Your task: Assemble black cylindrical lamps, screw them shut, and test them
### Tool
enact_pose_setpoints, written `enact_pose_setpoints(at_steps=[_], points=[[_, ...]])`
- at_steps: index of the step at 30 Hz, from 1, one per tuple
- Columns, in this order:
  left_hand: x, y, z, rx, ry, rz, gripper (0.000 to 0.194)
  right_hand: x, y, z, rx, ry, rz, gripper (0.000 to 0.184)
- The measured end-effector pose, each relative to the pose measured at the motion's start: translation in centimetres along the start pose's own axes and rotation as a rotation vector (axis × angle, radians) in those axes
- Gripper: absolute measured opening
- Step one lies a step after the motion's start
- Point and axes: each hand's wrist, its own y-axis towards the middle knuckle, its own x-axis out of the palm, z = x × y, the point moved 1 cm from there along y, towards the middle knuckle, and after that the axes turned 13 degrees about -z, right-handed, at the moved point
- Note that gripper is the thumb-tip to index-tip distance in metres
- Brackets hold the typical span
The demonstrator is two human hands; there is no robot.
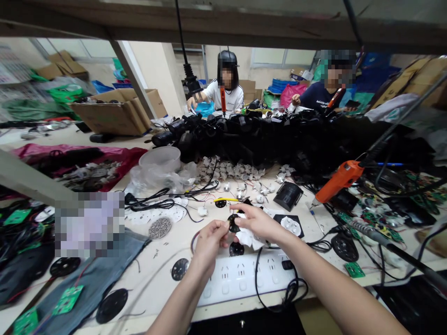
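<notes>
My left hand (211, 239) is closed, thumb and finger pinching the left edge of a small round black disc (233, 224). From the right, my right hand (256, 222) grips the same disc together with a white plastic part (249, 238) under its fingers; the index finger stretches over them. How the disc and the white part are joined is hidden. Just below lies another black disc (236, 249), and behind the hands is one more dark disc (220, 203) beside a yellow wire. A round dish of small metal screws (160, 228) sits left of my left hand.
A white power strip (240, 274) runs along the front edge. An orange electric screwdriver (337, 182) hangs at the right. White motor-like parts (230, 171) are heaped behind, before a black pile (258, 139). Green circuit boards (68, 299) lie left. Two people work across the table.
</notes>
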Motion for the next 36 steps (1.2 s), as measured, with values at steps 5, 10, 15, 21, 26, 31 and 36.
enact_pose_setpoints(at_steps=[5, 10, 15, 21, 26, 31, 36], points=[[-1.5, -0.3, 0.9, 0.011, 0.001, 0.059, 0.039, -1.6, -1.2, -0.5, 0.026, 0.126, 0.042, 0.039], [-1.4, -0.8, 1.2, -0.016, -0.007, 0.044, 0.040, -2.4, -0.7, 0.1, -0.020, 0.085, 0.176, 0.013], [-0.8, -1.2, 1.1, -0.042, -0.004, 0.013, 0.039, -2.2, 0.4, 1.0, -0.058, 0.082, 0.266, 0.014], [-0.3, -1.4, 1.1, -0.040, 0.012, -0.011, 0.037, -1.0, 1.4, 0.3, -0.126, 0.061, 0.233, 0.024], [-0.1, -1.2, 0.8, -0.029, 0.023, -0.012, 0.036, -0.1, 1.1, -0.9, -0.211, -0.066, 0.263, 0.016], [-0.8, -0.6, 0.0, -0.026, 0.024, 0.006, 0.036, 0.0, 0.5, -0.9, -0.220, -0.126, 0.228, 0.031], [-1.3, 0.0, -0.8, -0.020, 0.016, 0.024, 0.039, 0.2, -0.2, -0.7, -0.209, -0.081, 0.087, 0.036]])
